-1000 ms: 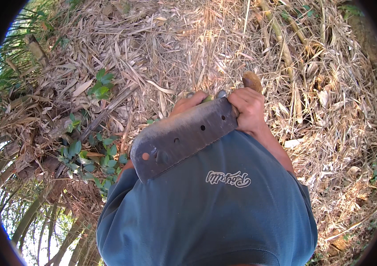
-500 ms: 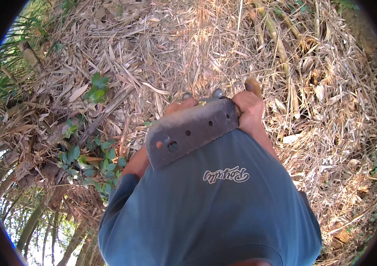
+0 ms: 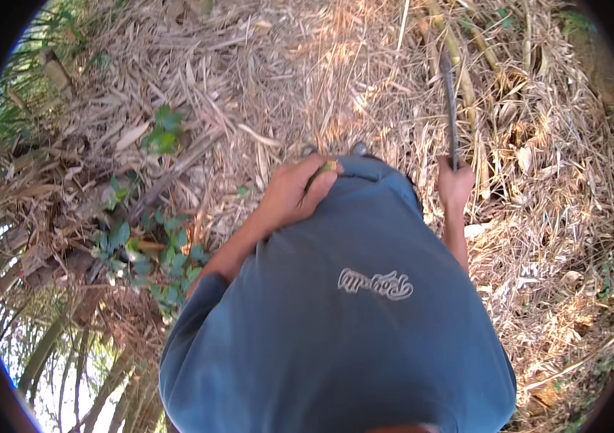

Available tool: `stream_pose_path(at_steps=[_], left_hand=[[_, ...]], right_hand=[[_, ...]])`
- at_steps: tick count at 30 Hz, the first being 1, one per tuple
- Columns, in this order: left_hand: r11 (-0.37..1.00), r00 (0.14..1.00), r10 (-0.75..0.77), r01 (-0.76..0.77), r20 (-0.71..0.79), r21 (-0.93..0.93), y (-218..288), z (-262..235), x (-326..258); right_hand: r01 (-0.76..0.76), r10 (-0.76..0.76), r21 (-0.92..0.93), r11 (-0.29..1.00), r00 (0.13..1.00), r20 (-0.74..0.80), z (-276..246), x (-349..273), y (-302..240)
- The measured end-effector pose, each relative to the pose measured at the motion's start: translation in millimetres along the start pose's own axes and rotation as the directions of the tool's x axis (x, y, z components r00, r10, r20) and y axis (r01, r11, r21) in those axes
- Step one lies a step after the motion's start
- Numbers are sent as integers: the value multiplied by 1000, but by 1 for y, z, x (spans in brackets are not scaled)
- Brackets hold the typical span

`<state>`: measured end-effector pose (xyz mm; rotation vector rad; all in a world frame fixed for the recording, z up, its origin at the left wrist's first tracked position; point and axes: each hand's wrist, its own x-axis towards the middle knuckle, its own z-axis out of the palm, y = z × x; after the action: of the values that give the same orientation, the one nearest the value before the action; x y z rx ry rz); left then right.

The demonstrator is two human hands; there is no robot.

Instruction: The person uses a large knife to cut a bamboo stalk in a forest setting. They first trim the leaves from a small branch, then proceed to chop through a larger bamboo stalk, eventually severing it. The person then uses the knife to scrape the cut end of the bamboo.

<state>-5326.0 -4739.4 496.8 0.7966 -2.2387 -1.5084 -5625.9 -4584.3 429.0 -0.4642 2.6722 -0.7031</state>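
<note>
My right hand [image 3: 457, 184] is closed round the handle of a broad-bladed machete [image 3: 450, 108], out to the right of my body. Its blade points away from me and shows nearly edge-on, as a thin dark strip over the dry ground. In front of my belly, my left hand [image 3: 291, 193] is curled with the thumb over the fingers. A small yellowish bit [image 3: 331, 166] shows between its thumb and fingers; what it belongs to is hidden. My blue-grey shirt [image 3: 321, 339] fills the lower middle.
Dry leaf litter [image 3: 278, 79] covers the ground. Bamboo stems [image 3: 458, 65] lie at the far right. Low green plants [image 3: 164, 130] grow on the left, beside a cut stump [image 3: 54, 71]. Standing bamboo [image 3: 54, 346] is at the lower left.
The machete has swung from across my belly, its flat side showing, out to the right with my right hand. My left hand, partly hidden behind the blade before, now shows fully.
</note>
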Motion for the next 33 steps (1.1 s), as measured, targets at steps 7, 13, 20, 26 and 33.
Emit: stream_pose_path(at_steps=[7,13,20,26,33], left_hand=[[957,935,-232,269,270,-112,-6,-1,16],[973,947,-219,231,234,-23,-5,-2,16],[999,990,39,-36,135,-31,-20,5,11],[1000,988,-21,23,153,-12,-20,5,14],[991,979,88,-106,183,87,-18,1,16]], right_hand=[[852,-879,222,474,473,63,7,-58,-86],[937,-960,215,276,280,15,-3,-64,-113],[936,-963,229,267,267,33,1,-63,-114],[937,-963,225,267,264,44,2,-63,-114],[940,-958,193,280,286,-2,10,-62,-112]])
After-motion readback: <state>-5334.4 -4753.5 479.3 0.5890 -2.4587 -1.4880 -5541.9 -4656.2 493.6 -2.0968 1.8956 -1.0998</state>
